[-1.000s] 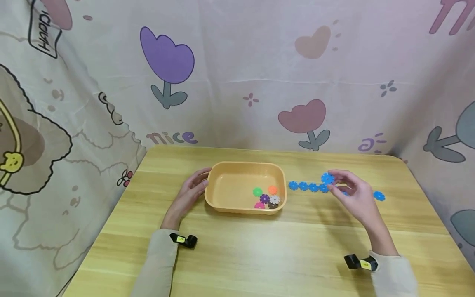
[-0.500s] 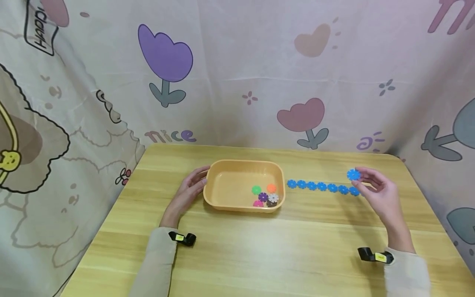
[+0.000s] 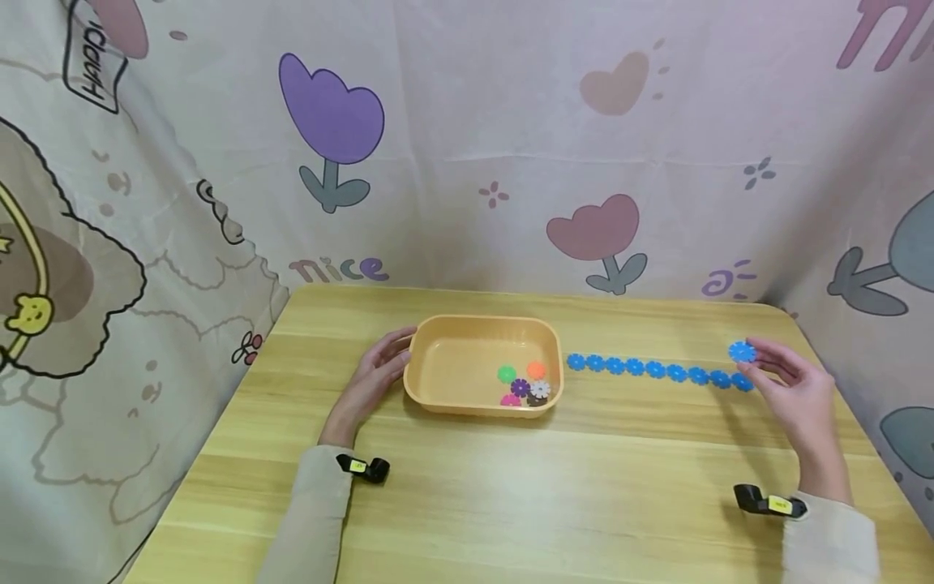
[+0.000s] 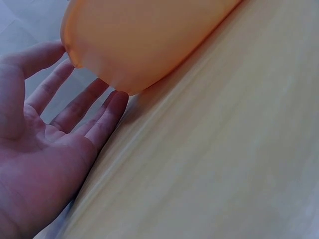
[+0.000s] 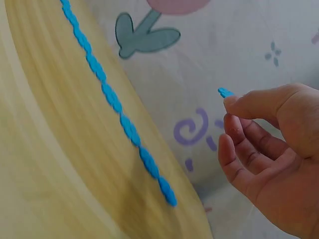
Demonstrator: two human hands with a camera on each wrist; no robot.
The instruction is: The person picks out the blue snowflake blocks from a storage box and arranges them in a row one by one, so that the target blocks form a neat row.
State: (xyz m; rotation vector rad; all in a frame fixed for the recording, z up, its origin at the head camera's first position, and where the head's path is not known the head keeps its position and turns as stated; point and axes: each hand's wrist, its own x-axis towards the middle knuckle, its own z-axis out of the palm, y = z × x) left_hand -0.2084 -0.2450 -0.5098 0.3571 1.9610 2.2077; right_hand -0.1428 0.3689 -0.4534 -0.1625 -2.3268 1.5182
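My right hand [image 3: 799,399] pinches a blue snowflake disc [image 3: 742,351] between thumb and forefinger. In the right wrist view, only a small edge of that blue disc [image 5: 225,92] shows past the fingertips. Just under it lies the right end of a row of several blue discs [image 3: 656,370], set edge to edge in a line; whether they interlock I cannot tell. My left hand [image 3: 372,380] rests against the left side of a yellow-orange plastic tray [image 3: 452,361]. Seen from the left wrist, its loosely extended fingertips touch the tray's outer wall [image 4: 134,45].
Inside the tray's right front corner sit several discs: green [image 3: 507,374], orange [image 3: 536,370], purple [image 3: 520,388], white [image 3: 540,389], pink and dark brown. A wood-patterned table [image 3: 525,495] carries everything. Patterned cloth [image 3: 452,146] hangs behind it and at both sides.
My right hand has moved right along the blue row, still pinching a blue disc above it. More of the row's right part shows now. The left hand stays at the tray.
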